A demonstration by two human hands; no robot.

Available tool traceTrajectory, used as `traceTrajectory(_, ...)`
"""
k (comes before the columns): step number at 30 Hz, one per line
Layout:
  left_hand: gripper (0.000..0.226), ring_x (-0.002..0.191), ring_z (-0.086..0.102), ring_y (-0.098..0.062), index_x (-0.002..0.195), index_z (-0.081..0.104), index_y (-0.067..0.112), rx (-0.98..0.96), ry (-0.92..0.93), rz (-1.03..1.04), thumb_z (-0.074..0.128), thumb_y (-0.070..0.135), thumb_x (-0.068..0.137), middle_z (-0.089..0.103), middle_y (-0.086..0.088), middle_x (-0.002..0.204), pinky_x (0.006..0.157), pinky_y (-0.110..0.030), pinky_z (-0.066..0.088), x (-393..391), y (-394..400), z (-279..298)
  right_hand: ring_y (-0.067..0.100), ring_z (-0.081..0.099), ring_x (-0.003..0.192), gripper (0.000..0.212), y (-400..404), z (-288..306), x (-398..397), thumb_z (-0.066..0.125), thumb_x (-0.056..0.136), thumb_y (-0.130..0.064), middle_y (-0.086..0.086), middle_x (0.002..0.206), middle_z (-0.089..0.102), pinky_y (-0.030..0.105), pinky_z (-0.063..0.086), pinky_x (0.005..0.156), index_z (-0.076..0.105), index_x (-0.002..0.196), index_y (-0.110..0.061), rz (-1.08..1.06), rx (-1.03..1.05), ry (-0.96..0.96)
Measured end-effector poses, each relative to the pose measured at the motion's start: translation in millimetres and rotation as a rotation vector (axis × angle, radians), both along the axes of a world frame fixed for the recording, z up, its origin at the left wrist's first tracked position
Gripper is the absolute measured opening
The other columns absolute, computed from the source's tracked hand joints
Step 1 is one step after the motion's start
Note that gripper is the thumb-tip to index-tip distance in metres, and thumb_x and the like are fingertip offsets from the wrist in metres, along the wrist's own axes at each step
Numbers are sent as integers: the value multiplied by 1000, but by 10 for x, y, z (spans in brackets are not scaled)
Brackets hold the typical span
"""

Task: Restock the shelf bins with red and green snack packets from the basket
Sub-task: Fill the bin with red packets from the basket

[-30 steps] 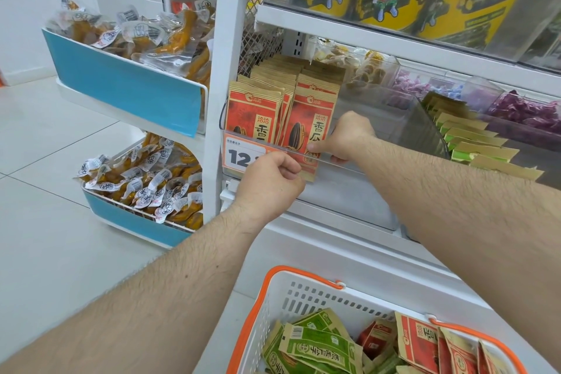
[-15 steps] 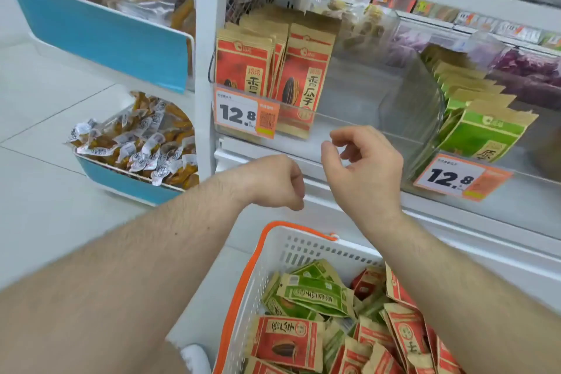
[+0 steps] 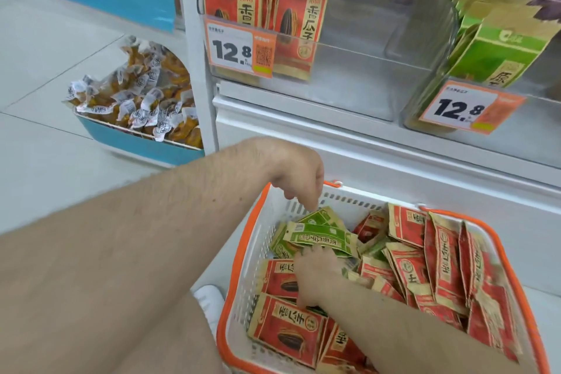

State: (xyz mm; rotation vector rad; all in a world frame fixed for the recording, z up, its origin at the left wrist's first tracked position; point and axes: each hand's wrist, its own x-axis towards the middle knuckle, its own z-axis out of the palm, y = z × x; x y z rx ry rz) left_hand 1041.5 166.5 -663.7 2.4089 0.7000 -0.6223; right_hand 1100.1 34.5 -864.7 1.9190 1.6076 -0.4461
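I count two clear shelf bins: the left bin (image 3: 349,76) holds a front row of two red sunflower-seed packets (image 3: 299,14) at its left end, the right bin (image 3: 425,100) holds green packets (image 3: 498,48), and each carries one 12.8 price tag (image 3: 239,50). Below, my white basket (image 3: 255,240) with its orange rim holds a heap of red packets along its right side and near edge, with a few green packets (image 3: 321,235) at its far-left corner. My left grip (image 3: 299,179) hangs over that corner, fingers curled down touching a green packet's top edge, though I cannot tell whether they pinch it, while my right grip (image 3: 315,276) rests among the packets mid-basket, fingertips hidden, so I cannot tell its hold.
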Motion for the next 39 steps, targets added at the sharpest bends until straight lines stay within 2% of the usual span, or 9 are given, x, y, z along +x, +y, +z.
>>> traceTrajectory(6,34,98,63,-12,115,65,27,3,10,20,74,39,84,67,1,112,89,-32,53,-70,19,-7,38,37,129,66,33,-35,-95,73,81,-32,19,137,45,50,28,113,48,137,-5,33,-10,-98)
traceTrajectory(9,36,101,62,-13,117,64,27,9,8,27,74,39,84,66,2,115,90,-32,52,-100,28,5,39,38,128,56,43,40,-106,68,85,-20,21,136,42,49,31,111,49,135,-4,-34,35,-71)
traceTrajectory(14,39,104,61,-14,121,63,27,9,8,29,73,39,85,65,2,118,94,-34,51,-129,11,33,31,61,109,31,53,173,-53,62,88,-11,12,120,61,39,51,89,55,118,-9,-272,82,244)
traceTrajectory(19,34,102,63,-13,118,64,25,-3,-11,65,68,41,88,66,4,114,93,-32,52,-199,62,134,21,62,81,2,244,587,125,59,89,-17,3,90,63,33,52,70,60,89,-15,-345,114,333)
traceTrajectory(22,29,94,67,-13,107,69,18,-21,10,138,63,41,92,71,5,101,88,-32,54,-296,183,228,16,62,72,7,348,1115,327,64,86,-25,-1,82,64,31,52,63,61,87,-18,-391,202,407)
traceTrajectory(26,27,84,71,-12,90,71,18,-130,86,257,62,43,92,75,8,83,84,-33,55,-471,400,340,14,68,68,14,299,1710,524,73,81,-17,-1,79,69,34,58,65,65,93,-18,-655,482,717)
traceTrajectory(30,32,93,72,-15,100,67,18,-221,122,281,61,49,92,76,5,95,88,-36,55,-565,484,381,13,65,60,13,208,1943,496,73,86,-6,-3,65,62,30,55,59,65,96,-8,-883,696,1080)
traceTrajectory(34,32,103,68,-15,118,59,28,-390,-43,243,62,47,92,69,4,116,91,-36,55,-557,464,346,17,68,65,14,211,2030,358,65,91,2,12,84,70,23,51,53,60,104,0,-1007,810,1425)
traceTrajectory(39,34,105,68,-18,120,61,24,-450,-423,357,72,23,89,72,3,112,87,-35,56,-520,477,343,26,73,80,19,288,2058,304,67,88,3,18,95,75,35,58,69,58,104,0,-1009,867,1505)
